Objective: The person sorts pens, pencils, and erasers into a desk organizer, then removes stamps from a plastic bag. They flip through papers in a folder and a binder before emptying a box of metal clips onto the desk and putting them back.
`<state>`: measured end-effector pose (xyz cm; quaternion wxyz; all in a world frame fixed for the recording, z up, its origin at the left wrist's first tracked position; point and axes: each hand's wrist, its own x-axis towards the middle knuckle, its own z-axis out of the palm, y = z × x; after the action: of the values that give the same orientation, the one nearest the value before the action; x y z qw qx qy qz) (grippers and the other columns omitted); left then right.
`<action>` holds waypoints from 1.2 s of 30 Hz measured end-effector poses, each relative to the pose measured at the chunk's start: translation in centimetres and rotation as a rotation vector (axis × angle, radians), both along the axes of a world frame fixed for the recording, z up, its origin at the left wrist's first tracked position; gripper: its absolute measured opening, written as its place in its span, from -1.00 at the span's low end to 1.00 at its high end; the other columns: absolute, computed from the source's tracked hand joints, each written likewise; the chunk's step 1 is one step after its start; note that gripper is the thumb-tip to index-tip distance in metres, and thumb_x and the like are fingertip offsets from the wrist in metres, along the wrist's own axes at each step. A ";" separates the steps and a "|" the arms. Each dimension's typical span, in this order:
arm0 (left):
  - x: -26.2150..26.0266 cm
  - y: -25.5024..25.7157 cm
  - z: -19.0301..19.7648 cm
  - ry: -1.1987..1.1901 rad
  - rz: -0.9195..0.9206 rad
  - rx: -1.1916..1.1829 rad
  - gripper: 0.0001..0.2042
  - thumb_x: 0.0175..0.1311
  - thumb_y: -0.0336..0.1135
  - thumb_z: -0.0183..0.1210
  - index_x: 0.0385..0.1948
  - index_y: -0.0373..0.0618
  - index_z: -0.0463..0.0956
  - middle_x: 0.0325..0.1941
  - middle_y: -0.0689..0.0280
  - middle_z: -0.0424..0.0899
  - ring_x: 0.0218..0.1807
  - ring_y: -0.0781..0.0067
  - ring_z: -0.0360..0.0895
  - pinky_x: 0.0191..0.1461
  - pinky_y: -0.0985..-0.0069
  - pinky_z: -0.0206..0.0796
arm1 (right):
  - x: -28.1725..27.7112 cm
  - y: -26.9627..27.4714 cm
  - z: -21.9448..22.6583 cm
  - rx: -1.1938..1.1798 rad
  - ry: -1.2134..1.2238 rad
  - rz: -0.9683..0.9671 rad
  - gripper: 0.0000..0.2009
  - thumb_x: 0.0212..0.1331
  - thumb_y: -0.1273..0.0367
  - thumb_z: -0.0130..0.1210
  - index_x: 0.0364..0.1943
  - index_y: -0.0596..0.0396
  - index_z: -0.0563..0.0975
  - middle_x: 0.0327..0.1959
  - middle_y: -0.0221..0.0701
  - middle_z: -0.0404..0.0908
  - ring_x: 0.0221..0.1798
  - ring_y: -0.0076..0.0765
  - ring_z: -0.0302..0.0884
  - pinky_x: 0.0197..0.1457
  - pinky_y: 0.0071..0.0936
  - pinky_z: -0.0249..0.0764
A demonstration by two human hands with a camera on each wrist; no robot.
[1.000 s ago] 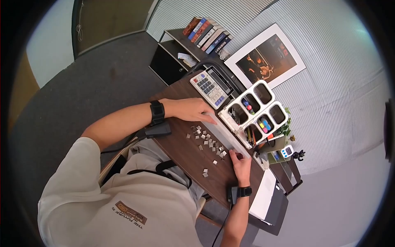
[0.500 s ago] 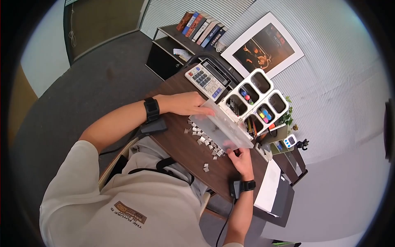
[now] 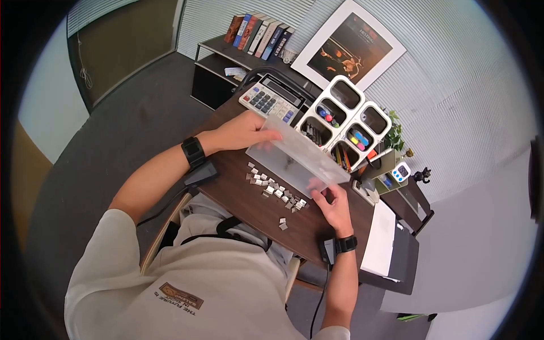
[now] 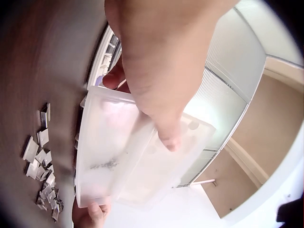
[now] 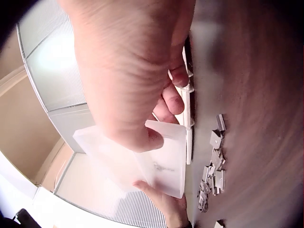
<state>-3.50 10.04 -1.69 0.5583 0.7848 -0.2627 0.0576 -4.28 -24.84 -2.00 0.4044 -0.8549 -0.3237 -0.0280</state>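
Observation:
A frosted translucent plastic box (image 3: 309, 149) is held tilted above the dark wooden desk, between both hands. My left hand (image 3: 245, 131) grips one end, its thumb lying across the box wall (image 4: 111, 152) in the left wrist view. At the opposite end, my right hand (image 3: 335, 208) pinches the box between thumb and fingers; the right wrist view shows its thumb over the edge of the box (image 5: 166, 164). Dark specks show through the plastic. Small silvery metal pieces (image 3: 271, 190) lie scattered on the desk on the near side of the box.
A calculator (image 3: 269, 102) and a white organizer (image 3: 339, 126) with pens and markers stand behind the box. Papers (image 3: 378, 241) lie at the right beside a dark folder (image 3: 403, 255). Books (image 3: 259, 37) stand on a shelf beyond the desk.
The box has been raised from the desk and tilted, and both hands have come up with it. The head view has shifted, so the room sits differently in it.

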 end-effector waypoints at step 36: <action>0.8 -0.4 -0.5 0.218 0.242 0.271 -0.40 0.53 0.11 0.13 -0.70 -0.17 0.52 -0.75 0.38 0.49 -0.66 0.59 0.38 -0.49 0.48 0.23 | 1.1 -1.3 1.8 0.270 0.966 -0.173 -0.59 0.48 0.09 0.00 -0.40 0.13 0.52 -0.55 -0.39 0.59 -0.66 -0.64 0.33 -0.67 -0.67 0.13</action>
<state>-2.70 9.63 -2.20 0.4619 0.8801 -0.1100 0.0029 -3.22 -26.12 -0.19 0.6111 -0.7340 -0.0212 0.2955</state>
